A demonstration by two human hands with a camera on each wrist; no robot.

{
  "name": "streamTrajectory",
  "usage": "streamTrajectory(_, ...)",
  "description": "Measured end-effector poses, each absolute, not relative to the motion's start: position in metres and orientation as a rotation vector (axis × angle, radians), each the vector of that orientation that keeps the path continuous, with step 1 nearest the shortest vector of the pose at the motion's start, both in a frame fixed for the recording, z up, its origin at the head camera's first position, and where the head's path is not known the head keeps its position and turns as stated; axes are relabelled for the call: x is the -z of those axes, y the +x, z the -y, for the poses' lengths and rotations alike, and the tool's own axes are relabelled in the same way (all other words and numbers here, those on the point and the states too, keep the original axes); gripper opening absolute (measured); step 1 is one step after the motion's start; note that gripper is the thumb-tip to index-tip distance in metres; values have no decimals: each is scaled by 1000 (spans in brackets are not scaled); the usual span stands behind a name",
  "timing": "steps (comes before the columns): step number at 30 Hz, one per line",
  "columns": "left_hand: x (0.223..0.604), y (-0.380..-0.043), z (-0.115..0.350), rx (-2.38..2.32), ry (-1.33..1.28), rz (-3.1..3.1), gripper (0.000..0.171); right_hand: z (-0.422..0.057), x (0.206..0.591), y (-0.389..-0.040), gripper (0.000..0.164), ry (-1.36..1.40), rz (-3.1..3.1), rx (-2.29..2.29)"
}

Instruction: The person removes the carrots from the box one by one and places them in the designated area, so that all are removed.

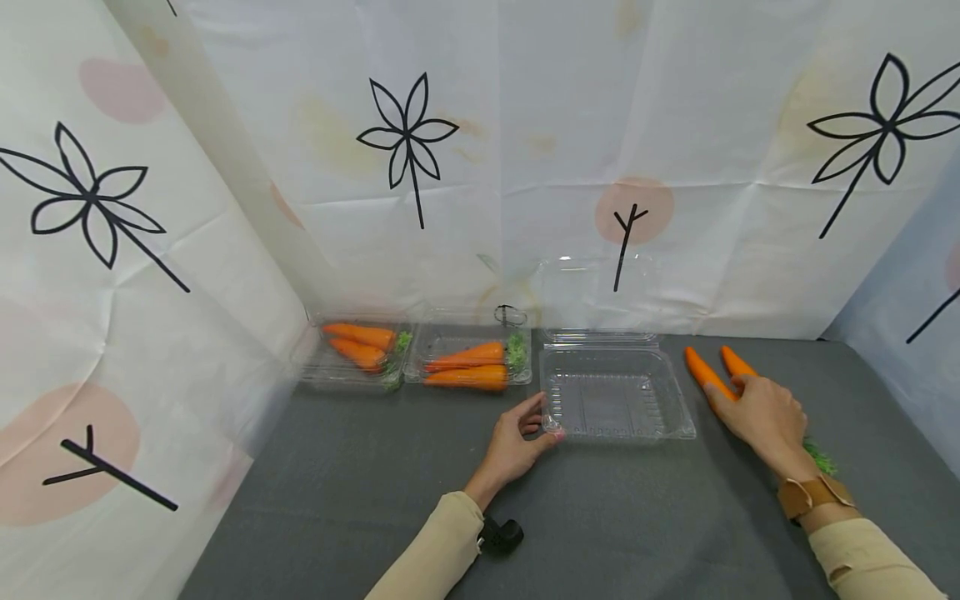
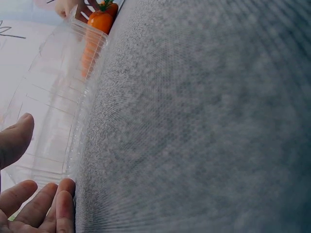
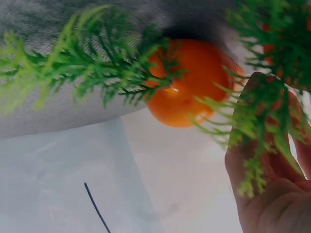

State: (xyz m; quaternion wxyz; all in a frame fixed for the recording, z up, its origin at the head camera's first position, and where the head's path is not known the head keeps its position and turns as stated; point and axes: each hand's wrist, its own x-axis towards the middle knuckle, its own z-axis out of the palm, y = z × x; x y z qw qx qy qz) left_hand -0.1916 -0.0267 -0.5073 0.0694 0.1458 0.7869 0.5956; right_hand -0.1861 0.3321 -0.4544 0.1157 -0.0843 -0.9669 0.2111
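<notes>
An open clear plastic clamshell box (image 1: 617,400) lies on the table, its lid (image 1: 597,292) raised against the backdrop. At the box's front left corner is my left hand (image 1: 516,446), fingertips along the side wall and thumb at the front edge; the left wrist view shows these fingers (image 2: 36,206) loosely extended. To the right of the box, my right hand (image 1: 765,417) grips one of two orange carrots (image 1: 705,371) from above. In the right wrist view, a carrot's leafy top (image 3: 92,63) lies before the hand, and more leaves partly hide the fingers.
Two clear boxes stand at the back left, each with carrots (image 1: 363,346) (image 1: 468,367) and green tops inside. A printed cloth backdrop (image 1: 495,167) encloses the grey table (image 1: 360,483). A black device (image 1: 501,536) sits at my left wrist.
</notes>
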Motion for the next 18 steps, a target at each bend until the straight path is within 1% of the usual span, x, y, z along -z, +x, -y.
streamTrajectory(5, 507, -191, 29, -1813, 456, -2339, 70, -327, 449, -187, 61, -228, 2788, -621)
streamTrajectory(7, 507, -190, 32, -1841, 461, -2310, 71, -324, 446, -186, 60, -200, 2769, -617)
streamTrajectory(13, 504, -188, 50, -1944, 426, -2251, 70, -305, 436, -182, 48, -97, 2705, -651)
streamTrajectory(18, 499, -187, 68, -2016, 286, -2269, 62, -282, 431, -179, 43, 25, 2638, -722)
